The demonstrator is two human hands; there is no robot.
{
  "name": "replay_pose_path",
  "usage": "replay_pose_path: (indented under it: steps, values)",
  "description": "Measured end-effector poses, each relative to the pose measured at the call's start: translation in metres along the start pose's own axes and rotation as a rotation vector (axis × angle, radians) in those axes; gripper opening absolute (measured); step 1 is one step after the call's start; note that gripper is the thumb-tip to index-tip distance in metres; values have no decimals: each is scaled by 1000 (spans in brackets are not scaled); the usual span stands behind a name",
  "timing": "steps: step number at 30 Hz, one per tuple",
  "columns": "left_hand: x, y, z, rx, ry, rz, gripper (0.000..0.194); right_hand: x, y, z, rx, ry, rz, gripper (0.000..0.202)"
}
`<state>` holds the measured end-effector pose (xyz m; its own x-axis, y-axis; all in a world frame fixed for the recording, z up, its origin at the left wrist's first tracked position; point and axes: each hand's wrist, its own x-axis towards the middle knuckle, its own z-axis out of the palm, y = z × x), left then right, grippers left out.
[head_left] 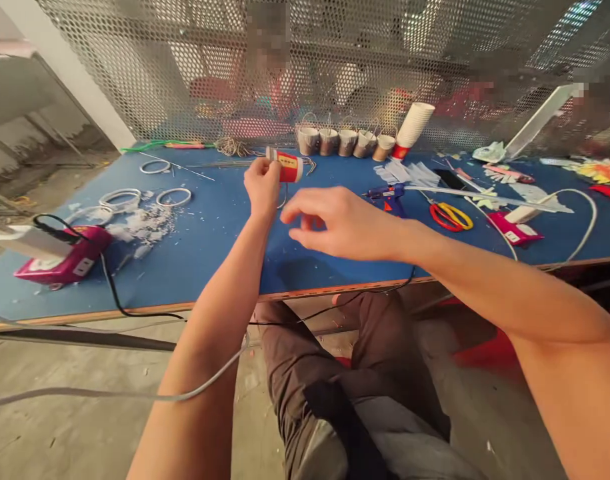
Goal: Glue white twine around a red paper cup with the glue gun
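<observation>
My left hand [263, 183] is closed on a red paper cup [289, 168] with yellow markings, which lies tipped on its side above the blue table. A thin brownish strand [285, 197] hangs just below the cup. To the right and nearer to me, my right hand [329, 223] is in the air, its fingers bent and the thumb apart from them. Nothing shows between those fingers. Beyond it on the table lie a blue hot glue gun [387, 193] and scissors [451, 217] with red and yellow handles.
Along the back stand several wrapped cups [347, 143] with handles and a leaning stack of paper cups [413, 127], before a perforated metal screen [185, 73]. White rings [173, 197] and scraps [147, 227] lie left, near a magenta power strip [87, 257]. Cables cross the front edge.
</observation>
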<state>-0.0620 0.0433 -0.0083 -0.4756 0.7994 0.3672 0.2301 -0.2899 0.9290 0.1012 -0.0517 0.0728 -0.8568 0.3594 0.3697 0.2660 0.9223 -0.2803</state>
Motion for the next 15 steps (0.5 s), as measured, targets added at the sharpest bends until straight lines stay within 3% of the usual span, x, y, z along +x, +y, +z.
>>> replay_pose_path:
  steps: [3,7,11,15]
  values:
    - [8,-2,-2,0,162,-20,17,-63,17,-7,85,-35,16,12]
    - [7,-3,-2,-16,188,-17,9,-123,46,-18,148,-54,255,17]
    - [5,-1,-1,-34,155,-19,6,-155,81,-21,237,-22,569,21]
    - [1,3,1,-34,139,-22,9,-161,120,-16,100,-15,829,27]
